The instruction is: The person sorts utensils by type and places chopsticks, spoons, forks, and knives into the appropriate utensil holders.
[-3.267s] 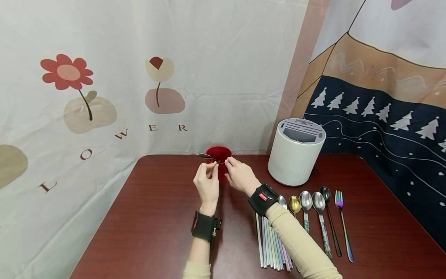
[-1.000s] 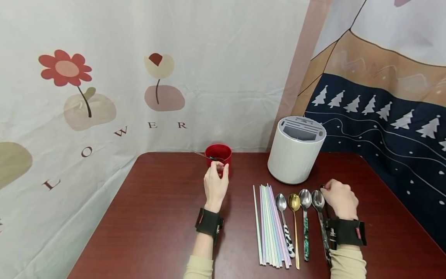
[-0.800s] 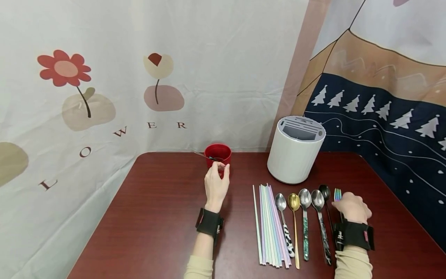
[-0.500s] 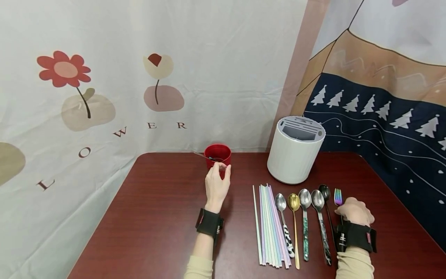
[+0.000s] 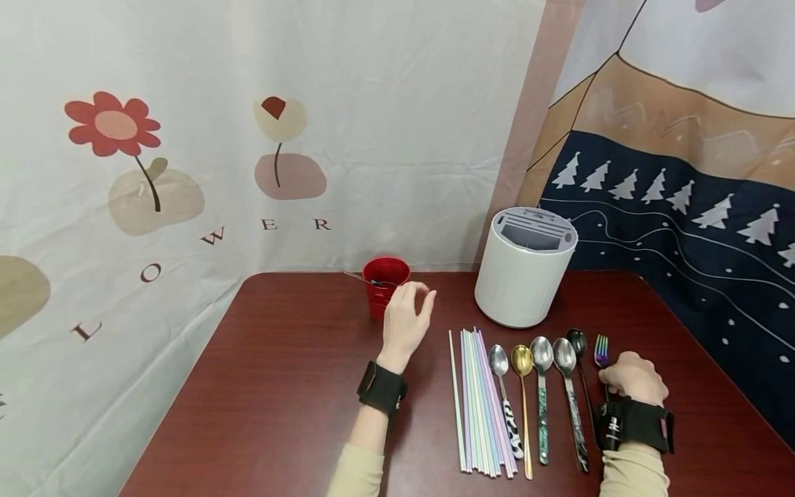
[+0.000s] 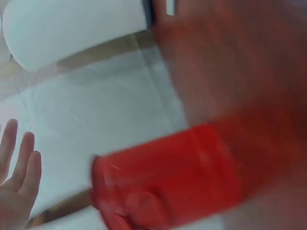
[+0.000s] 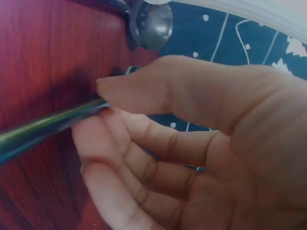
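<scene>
A rainbow-coloured metal fork (image 5: 601, 351) lies at the right end of the cutlery row. My right hand (image 5: 635, 378) pinches its handle (image 7: 48, 125) between thumb and curled forefinger, as the right wrist view shows. My left hand (image 5: 406, 321), holding nothing, hovers just to the right of a red cup (image 5: 376, 300). In the left wrist view the fingers of the left hand (image 6: 20, 167) are fairly straight, and the cup (image 6: 168, 177) is blurred. A thin metal utensil (image 5: 357, 277) leans out of the cup over its left rim.
Left of the fork lie a black spoon (image 5: 577, 343), several other spoons such as a gold one (image 5: 522, 360), and a bundle of pastel chopsticks (image 5: 479, 407). A white cylindrical holder (image 5: 520, 290) with a slotted grey top stands behind them. Printed cloth (image 5: 397, 138) hangs at the table's back edge.
Both hands were at the cup. The right hand went to the cutlery row, past the black spoon, and took hold of the fork. The left hand has left the cup, moving right.
</scene>
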Demonstrator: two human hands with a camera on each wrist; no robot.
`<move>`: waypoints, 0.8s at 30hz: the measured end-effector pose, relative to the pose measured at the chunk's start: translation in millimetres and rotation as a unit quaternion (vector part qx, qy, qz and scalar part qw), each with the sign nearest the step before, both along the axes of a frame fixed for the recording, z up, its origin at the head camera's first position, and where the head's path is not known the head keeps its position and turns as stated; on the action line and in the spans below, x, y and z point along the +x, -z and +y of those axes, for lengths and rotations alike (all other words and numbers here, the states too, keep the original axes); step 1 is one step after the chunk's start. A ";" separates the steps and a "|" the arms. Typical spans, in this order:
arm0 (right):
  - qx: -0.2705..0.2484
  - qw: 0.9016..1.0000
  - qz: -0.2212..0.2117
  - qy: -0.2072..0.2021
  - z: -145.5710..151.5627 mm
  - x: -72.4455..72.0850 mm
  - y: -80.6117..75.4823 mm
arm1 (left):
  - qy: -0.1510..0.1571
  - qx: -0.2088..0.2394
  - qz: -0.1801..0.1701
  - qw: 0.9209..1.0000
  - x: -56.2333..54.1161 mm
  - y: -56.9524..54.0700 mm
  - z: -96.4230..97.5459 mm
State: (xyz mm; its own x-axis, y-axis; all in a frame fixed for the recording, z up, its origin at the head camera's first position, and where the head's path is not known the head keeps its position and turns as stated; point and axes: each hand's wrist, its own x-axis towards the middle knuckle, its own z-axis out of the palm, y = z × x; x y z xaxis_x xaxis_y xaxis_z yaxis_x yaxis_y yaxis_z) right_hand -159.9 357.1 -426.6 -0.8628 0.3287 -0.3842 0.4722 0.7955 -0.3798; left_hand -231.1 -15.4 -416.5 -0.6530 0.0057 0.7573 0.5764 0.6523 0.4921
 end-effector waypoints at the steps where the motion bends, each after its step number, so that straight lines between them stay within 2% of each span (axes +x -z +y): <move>1: 0.000 1.000 0.003 0.002 0.3 0.6 -1.2 | 0.009 -0.014 0.006 1.000 -2.4 -4.9 4.3; 6: -0.010 1.000 0.025 0.012 2.2 5.6 -10.4 | 0.043 -0.102 0.038 0.993 -20.2 -32.3 26.8; 11: -0.011 0.998 0.062 0.016 3.7 10.7 -22.2 | 0.066 -0.210 0.061 0.973 -44.2 -52.6 47.3; 15: 0.001 0.994 0.103 0.031 1.2 15.3 -30.2 | 0.079 -0.261 0.068 0.960 -61.8 -63.0 60.1; 19: 0.014 0.985 0.163 0.062 -3.9 19.4 -36.7 | 0.083 -0.297 0.069 0.949 -74.6 -69.9 70.8; 24: 0.030 0.964 0.240 0.108 -10.2 23.8 -42.3 | 0.094 -0.347 0.058 0.931 -81.8 -75.9 83.8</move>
